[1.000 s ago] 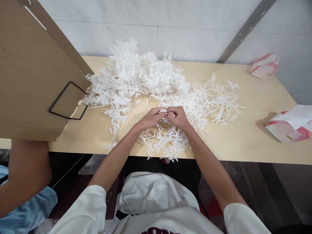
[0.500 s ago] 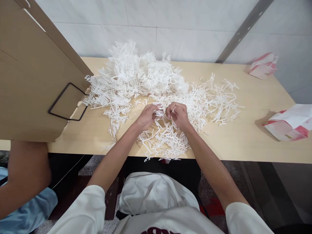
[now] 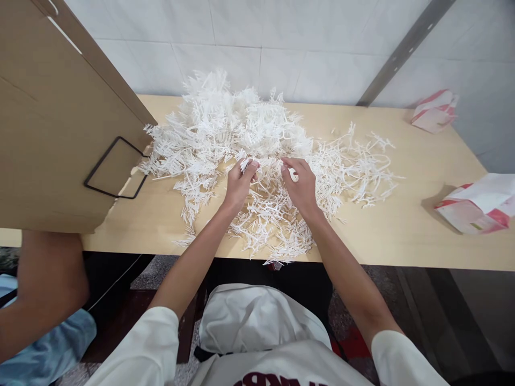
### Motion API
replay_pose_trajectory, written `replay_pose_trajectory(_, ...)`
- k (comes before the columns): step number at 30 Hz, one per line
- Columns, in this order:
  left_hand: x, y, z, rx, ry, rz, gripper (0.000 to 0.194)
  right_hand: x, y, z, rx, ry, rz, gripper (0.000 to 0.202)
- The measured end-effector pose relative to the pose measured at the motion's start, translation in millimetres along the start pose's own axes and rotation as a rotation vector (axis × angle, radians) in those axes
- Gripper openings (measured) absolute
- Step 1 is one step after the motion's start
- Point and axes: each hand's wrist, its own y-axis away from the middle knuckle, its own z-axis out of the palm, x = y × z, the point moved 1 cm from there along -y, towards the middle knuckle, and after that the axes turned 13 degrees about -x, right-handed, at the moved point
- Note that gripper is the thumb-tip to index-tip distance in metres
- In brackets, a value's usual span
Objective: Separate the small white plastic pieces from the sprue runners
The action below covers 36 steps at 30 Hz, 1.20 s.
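Observation:
A large heap of white branching plastic pieces [image 3: 245,120] spreads over the light wooden table [image 3: 406,214]. Above its near part, my left hand [image 3: 241,179] is closed on a small white branched piece [image 3: 244,164] that pokes out between thumb and fingers. My right hand [image 3: 298,179] is a short way to the right, its thumb and forefinger curved towards each other over the pieces. Whether a small bit sits between those fingertips is too fine to make out. More loose branched pieces [image 3: 277,225] lie below both hands, close to the table's front edge.
On the left stands a tall cardboard panel [image 3: 60,128] with a black wire frame [image 3: 116,167] by its lower edge. Another person's arm [image 3: 48,273] shows beneath it. Two red-and-white paper packets [image 3: 478,206] [image 3: 434,111] rest at the right. A tiled wall [image 3: 314,53] backs the table.
Both hands have risen slightly away from me and drawn further apart. My left hand has turned more upright with the white piece, and my right fingers have straightened somewhat.

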Motion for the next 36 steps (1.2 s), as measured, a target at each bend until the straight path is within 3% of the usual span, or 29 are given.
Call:
replay_pose_trajectory(2,2.5,-0.2,-2.7,0.048,-0.004,0.022,0.024,-23.3,12.7,-5.7,-0.010,0.106,-0.102,0.023)
replay_pose_trajectory(4,5.5,-1.3,-6.4,0.103,0.016,0.045,0.025,-49.4,37.1,-7.0,-0.116,0.144,-0.333,0.019)
replay_pose_trajectory(7,9.8,-4.4,-13.3,0.203,0.101,0.105,0.028,-72.7,85.2,1.5,-0.539,0.265,-0.818,0.021)
replay_pose_trajectory(10,12.9,-7.7,-21.1,0.320,0.158,0.170,0.031,-64.9,114.0,10.2,-0.691,0.417,-0.841,0.033)
replay_pose_trajectory(13,15.1,-9.6,-28.1,0.397,0.164,0.205,0.034,-44.2,110.4,13.0,-0.732,0.510,-0.749,0.041)
replay_pose_trajectory(21,16.3,-9.1,-28.6,0.395,0.100,0.226,0.037,6.3,45.9,4.8,-0.490,0.626,-0.785,0.020)
replay_pose_trajectory(25,17.9,-3.3,-18.5,0.260,0.031,0.232,0.034,36.9,10.0,-1.1,-0.363,0.636,-0.726,0.017)
replay_pose_trajectory(28,18.6,1.1,-11.7,0.105,-0.062,0.202,0.032,53.6,-9.5,-8.0,-0.278,0.551,-0.564,0.017)
replay_pose_trajectory(32,17.7,3.1,-6.0,-0.074,-0.208,0.109,0.035,43.0,-14.1,-16.7,0.041,0.228,-0.396,0.012)
replay_pose_trajectory(34,17.1,2.8,-4.0,-0.146,-0.258,0.090,0.038,24.9,-11.5,-14.3,0.047,0.130,-0.322,0.017)
replay_pose_trajectory(36,16.3,2.6,-2.5,-0.201,-0.330,0.102,0.038,7.3,-8.5,-6.3,-0.082,0.012,-0.244,0.025)
